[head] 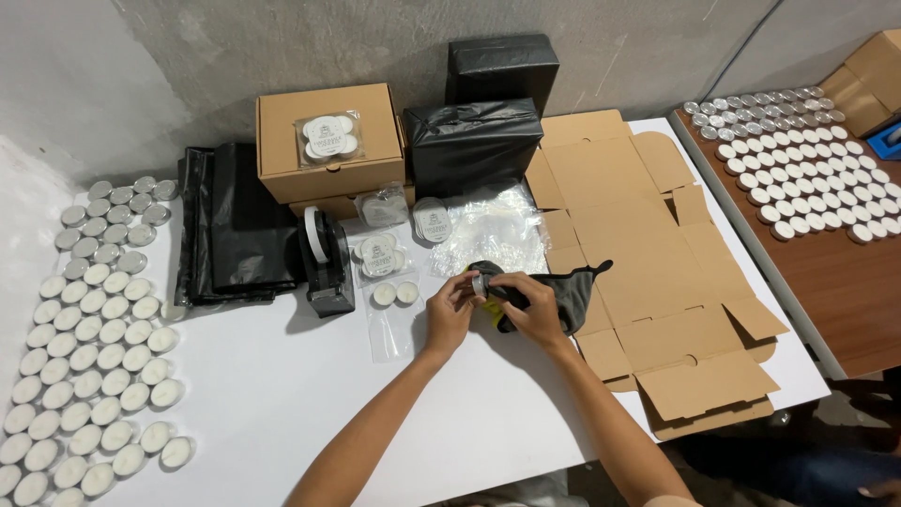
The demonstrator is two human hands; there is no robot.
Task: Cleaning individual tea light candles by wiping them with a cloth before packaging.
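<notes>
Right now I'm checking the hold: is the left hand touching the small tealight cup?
Touching. The head view shows the left hand with its fingertips pinching the small tealight cup, while the right hand grips the dark cloth against it.

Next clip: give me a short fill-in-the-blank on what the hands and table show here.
1. Both hands, left hand and right hand, hold a dark ____ cloth.
2. The tape dispenser stands just right of the folded ____ plastic bags.
3. The flat, unfolded boxes are made of ____.

Missing: grey; black; cardboard
</notes>
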